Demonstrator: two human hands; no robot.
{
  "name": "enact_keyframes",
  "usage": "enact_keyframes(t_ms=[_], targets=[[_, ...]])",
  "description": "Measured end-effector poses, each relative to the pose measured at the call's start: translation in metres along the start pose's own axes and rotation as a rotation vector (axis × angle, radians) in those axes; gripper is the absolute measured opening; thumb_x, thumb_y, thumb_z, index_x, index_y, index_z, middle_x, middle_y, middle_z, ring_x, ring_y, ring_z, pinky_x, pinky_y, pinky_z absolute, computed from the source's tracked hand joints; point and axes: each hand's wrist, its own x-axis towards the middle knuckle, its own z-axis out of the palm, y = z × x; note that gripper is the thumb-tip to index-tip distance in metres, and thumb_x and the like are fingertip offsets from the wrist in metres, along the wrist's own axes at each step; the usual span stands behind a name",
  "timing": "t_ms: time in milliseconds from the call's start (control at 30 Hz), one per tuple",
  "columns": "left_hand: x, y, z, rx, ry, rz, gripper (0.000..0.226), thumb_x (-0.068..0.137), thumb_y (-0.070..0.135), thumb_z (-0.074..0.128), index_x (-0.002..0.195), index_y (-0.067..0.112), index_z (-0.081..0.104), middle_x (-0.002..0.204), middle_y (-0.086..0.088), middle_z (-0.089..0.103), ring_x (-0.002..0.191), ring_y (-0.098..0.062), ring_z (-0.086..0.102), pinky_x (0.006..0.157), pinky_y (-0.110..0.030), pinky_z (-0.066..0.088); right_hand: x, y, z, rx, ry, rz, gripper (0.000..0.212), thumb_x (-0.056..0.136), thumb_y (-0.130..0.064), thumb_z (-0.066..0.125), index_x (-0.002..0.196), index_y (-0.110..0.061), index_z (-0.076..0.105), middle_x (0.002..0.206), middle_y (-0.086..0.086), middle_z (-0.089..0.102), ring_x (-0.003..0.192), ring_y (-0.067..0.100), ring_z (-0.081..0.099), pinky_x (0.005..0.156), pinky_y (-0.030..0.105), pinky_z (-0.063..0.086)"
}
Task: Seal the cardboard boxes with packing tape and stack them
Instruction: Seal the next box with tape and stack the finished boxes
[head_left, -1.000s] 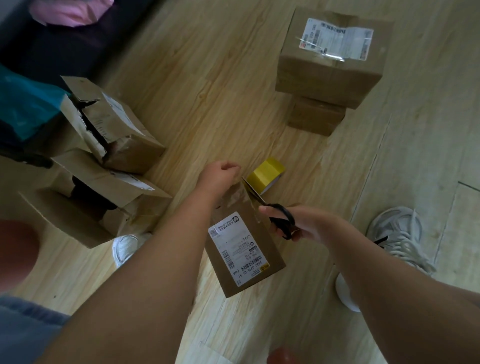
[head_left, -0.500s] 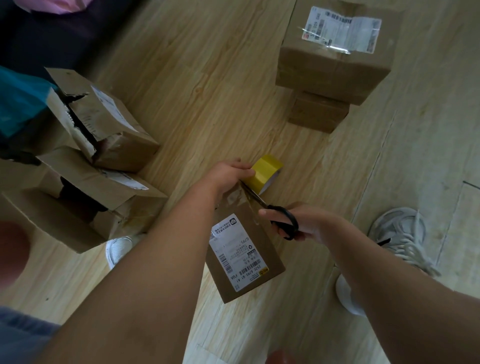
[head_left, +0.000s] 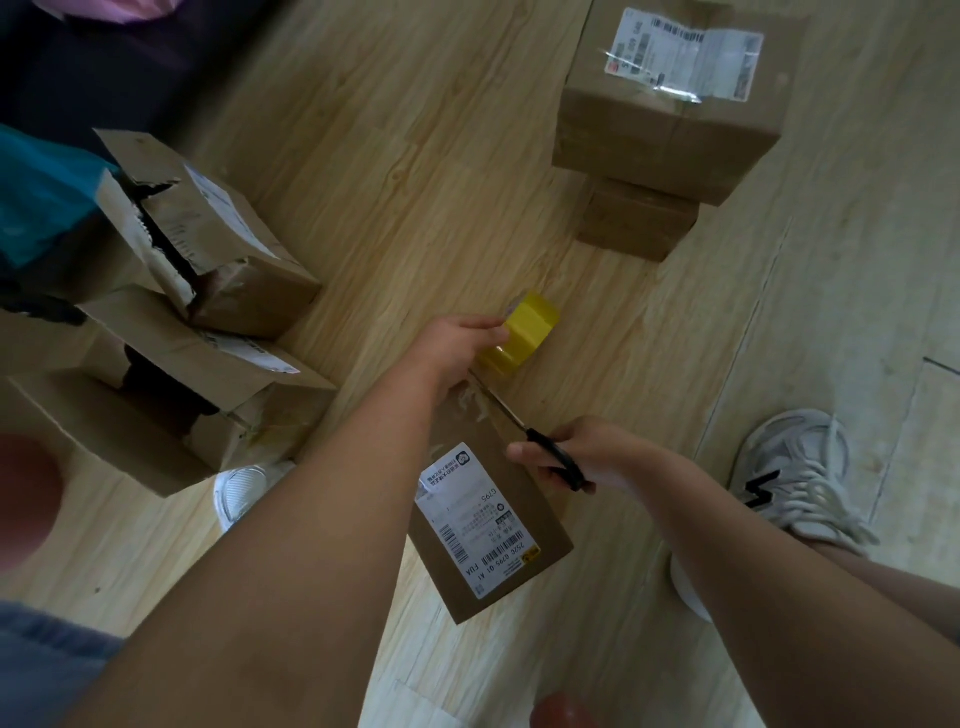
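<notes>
Cardboard box (head_left: 485, 538), left hand (head_left: 449, 351) gripping tape roll (head_left: 527, 332), right hand (head_left: 610, 457) gripping scissors (head_left: 558, 460)

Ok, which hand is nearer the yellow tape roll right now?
Left. The left hand grips the yellow tape roll; the right hand holds the scissors lower right in view, apart from the roll.

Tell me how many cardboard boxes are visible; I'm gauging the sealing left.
5: the centre box; a torn box and an open box at left; a large box stacked on a small box upper right. Others may be hidden.
</notes>
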Motion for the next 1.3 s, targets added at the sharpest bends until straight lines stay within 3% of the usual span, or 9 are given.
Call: enact_keyframes(t_ms=[267,367,500,567,667,800,1033,1167,1300], targets=[[-0.014,0.015,-0.004,-0.057,0.063,0.061,0.038,0.09,0.021,0.071,0.128,0.019,0.066,0.142,-0.003,0.055,0.136,-0.017,0.041,0.095,-0.024,0.027,-0.003,-0.007,0.002,-0.143,0.161,0.108,0.066,0.074,-0.08,0.063,0.088,-0.016,0.055,0.077,-0.001,0.057,0.071,0.014,0.054,0.058,0.028,0.039],[-0.019,0.015,-0.001,-0.1,0.102,0.075,0.037,0.09,0.022,0.071,0.127,0.02,0.066,0.141,-0.004,0.055,0.137,-0.018,0.041,0.098,-0.025,0.028,-0.003,-0.011,0.009,-0.01,0.18,0.182,0.076,0.073,-0.079,0.065,0.105,-0.01,0.064,0.095,0.005,0.068,0.084,0.019,0.062,0.059,0.03,0.044],[-0.026,0.011,0.001,-0.185,0.151,0.053,0.038,0.091,0.02,0.069,0.129,0.019,0.065,0.139,-0.003,0.057,0.132,-0.018,0.046,0.103,-0.032,0.038,-0.004,-0.012,0.016,0.094,0.199,0.288,0.066,0.079,-0.075,0.063,0.092,-0.01,0.063,0.086,0.004,0.068,0.077,0.019,0.061,0.06,0.032,0.044],[-0.029,0.008,0.002,-0.237,0.154,0.02,0.037,0.092,0.019,0.068,0.13,0.018,0.064,0.13,-0.002,0.06,0.114,-0.013,0.056,0.082,-0.021,0.05,-0.004,-0.009,0.016,0.075,0.246,0.284,0.064,0.08,-0.073,0.063,0.093,-0.01,0.062,0.083,0.004,0.064,0.074,0.017,0.059,0.056,0.029,0.042],[-0.031,0.006,0.004,-0.299,0.148,-0.003,0.035,0.094,0.014,0.066,0.129,0.015,0.064,0.098,0.005,0.063,0.073,0.001,0.054,0.041,-0.007,0.043,-0.005,-0.002,0.004,-0.071,0.315,0.239,0.047,0.095,-0.056,0.057,0.093,-0.009,0.061,0.074,0.002,0.056,0.065,0.015,0.053,0.052,0.026,0.039],[-0.031,0.002,0.007,-0.29,0.155,0.008,0.038,0.093,0.012,0.066,0.131,0.011,0.062,0.104,0.0,0.061,0.075,0.003,0.053,0.043,-0.004,0.042,-0.009,0.017,-0.012,-0.579,0.409,0.274,0.029,0.102,-0.042,0.046,0.1,-0.013,0.051,0.074,0.0,0.048,0.083,0.02,0.057,0.076,0.029,0.044],[-0.035,0.009,0.013,-0.218,0.134,0.036,0.037,0.093,0.015,0.067,0.13,0.014,0.064,0.1,0.003,0.062,0.075,0.002,0.052,0.048,-0.008,0.044,-0.009,0.036,-0.02,-0.71,0.364,0.292,0.045,0.105,-0.048,0.039,0.127,-0.013,0.057,0.094,0.001,0.056,0.109,0.025,0.058,0.096,0.034,0.04],[-0.038,0.013,0.014,-0.149,0.139,0.061,0.037,0.093,0.018,0.067,0.129,0.017,0.064,0.119,-0.001,0.062,0.08,0.002,0.051,0.055,-0.014,0.04,-0.012,0.042,-0.016,-0.485,0.406,0.311,0.028,0.105,-0.028,0.043,0.112,-0.007,0.061,0.083,0.001,0.054,0.092,0.022,0.062,0.067,0.03,0.046],[-0.041,0.017,0.016,-0.111,0.137,0.116,0.037,0.092,0.016,0.068,0.129,0.015,0.065,0.127,-0.003,0.063,0.104,-0.008,0.053,0.072,-0.017,0.041,-0.031,0.016,-0.025,0.09,0.619,0.063,0.03,0.104,-0.026,0.051,0.124,-0.006,0.062,0.113,0.011,0.065,0.101,0.023,0.061,0.082,0.038,0.05]])
